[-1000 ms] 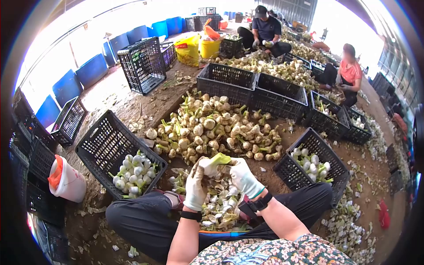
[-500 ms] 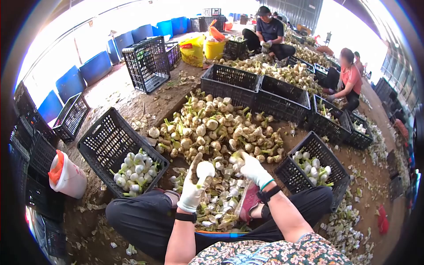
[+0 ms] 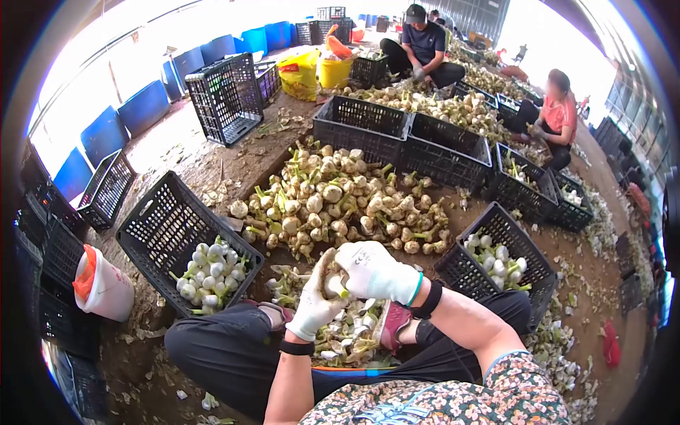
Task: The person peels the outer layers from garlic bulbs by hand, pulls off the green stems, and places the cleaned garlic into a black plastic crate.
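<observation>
Both my gloved hands meet over the peel pile between my legs. My left hand (image 3: 316, 303) is closed round a garlic bulb (image 3: 333, 285) with a short green stem stub pointing down and right. Curled over the same bulb from the right is my right hand (image 3: 374, 270), its fingertips hidden behind the glove's back. Just beyond the hands lies a heap of unpeeled garlic (image 3: 329, 195), brownish with stem stubs. Loose peels (image 3: 347, 333) cover the ground below.
A tilted black crate (image 3: 166, 227) with clean white bulbs stands to the left, another crate (image 3: 520, 248) to the right. Black crates (image 3: 361, 127) line the heap's far side. A white bucket (image 3: 106, 294) sits far left. Two people (image 3: 425, 46) sit farther back among garlic.
My right hand has come from the heap's near edge to my left hand and now grips the bulb there. The view has shifted slightly.
</observation>
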The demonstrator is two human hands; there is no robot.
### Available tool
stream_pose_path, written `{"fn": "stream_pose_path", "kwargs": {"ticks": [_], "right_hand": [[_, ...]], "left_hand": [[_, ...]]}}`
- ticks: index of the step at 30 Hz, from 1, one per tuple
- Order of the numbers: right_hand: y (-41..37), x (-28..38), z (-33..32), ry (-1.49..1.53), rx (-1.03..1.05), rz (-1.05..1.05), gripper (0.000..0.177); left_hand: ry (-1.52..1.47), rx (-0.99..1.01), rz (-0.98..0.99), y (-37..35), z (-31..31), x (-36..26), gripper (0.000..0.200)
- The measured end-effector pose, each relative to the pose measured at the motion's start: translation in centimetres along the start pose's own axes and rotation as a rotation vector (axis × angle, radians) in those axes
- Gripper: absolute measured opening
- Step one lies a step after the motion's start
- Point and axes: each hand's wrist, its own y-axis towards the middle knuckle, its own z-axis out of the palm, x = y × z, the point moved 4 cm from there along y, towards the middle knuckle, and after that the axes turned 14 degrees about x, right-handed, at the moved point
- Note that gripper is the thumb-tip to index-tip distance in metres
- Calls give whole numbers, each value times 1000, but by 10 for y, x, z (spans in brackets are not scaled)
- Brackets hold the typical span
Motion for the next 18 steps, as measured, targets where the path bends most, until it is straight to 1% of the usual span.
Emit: {"fn": "stream_pose_path", "kwargs": {"ticks": [1, 2, 3, 4, 6, 7, 8, 10, 11, 13, 14, 16, 17, 18], "right_hand": [[0, -3, 4, 1, 0, 0, 21], [1, -12, 6, 140, -107, 14, 20], [2, -20, 9, 280, -213, 27, 19], [4, -21, 15, 281, -208, 22, 19], [6, -27, 28, 504, -272, 102, 18], [6, -23, 34, 473, -298, 60, 22], [4, -16, 35, 477, -334, 14, 21], [7, -12, 45, 425, -340, -15, 19], [9, -13, 49, 429, -335, -17, 19], [15, -15, 57, 425, -361, -13, 16], [20, -19, 61, 430, -355, -17, 16], [26, -33, 68, 371, -368, 60, 14], [28, -42, 70, 350, -402, 80, 11], [34, -61, 86, 355, -416, 135, 11]], "left_hand": [[-136, -87, -13, 0, -2, 3, 84], [-272, -175, -25, 0, -4, 6, 81], [-346, -260, 8, 0, -8, 7, 77], [-478, -342, 43, -1, -10, 10, 68], [-427, -491, 28, -5, -17, 17, 58], [-459, -578, 79, -4, -15, 24, 48], [-434, -672, 49, -5, -17, 33, 41], [-419, -714, -23, -7, -22, 49, 33], [-417, -719, -27, -7, -21, 49, 33], [-453, -800, -58, -8, -22, 52, 24], [-451, -807, -62, -8, -26, 56, 24], [-599, -801, -80, -11, -35, 72, 21], [-611, -744, -43, -10, -41, 72, 21], [-709, -732, -7, -10, -44, 74, 21]]}}
